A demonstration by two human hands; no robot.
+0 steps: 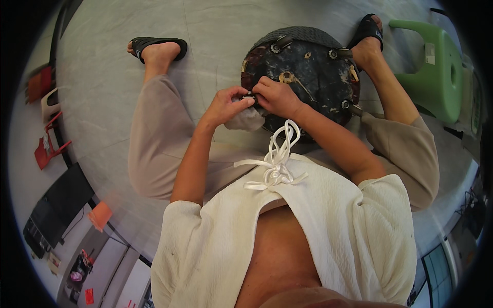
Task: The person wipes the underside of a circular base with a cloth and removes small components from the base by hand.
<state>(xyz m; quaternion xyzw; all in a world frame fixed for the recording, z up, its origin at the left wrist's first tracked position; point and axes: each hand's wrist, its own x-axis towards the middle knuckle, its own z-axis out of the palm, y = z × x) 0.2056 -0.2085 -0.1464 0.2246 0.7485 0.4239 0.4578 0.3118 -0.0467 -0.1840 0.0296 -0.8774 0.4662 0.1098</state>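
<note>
Between my legs lies a round stool seat [316, 77], its worn black underside facing up and grey ribbed fabric along its far edge. Casters are fixed near its rim, among them one at the far left [281, 44], one at the far right [340, 54] and one at the near right [351, 107]. At the near left edge, my left hand [231, 104] has thumb and fingers on a small dark caster [249, 96]. My right hand [276, 96] touches the same caster from the right, fingers curled; its fingertips are partly hidden. A greyish-white cloth [244, 120] hangs below my left hand.
A green plastic stool [437, 73] lies on its side at the right, beyond my slippered foot. My other foot, in a black slipper [158, 48], rests on the grey tiled floor [100, 88]. Red chairs [46, 152] and a dark screen [61, 204] stand far left.
</note>
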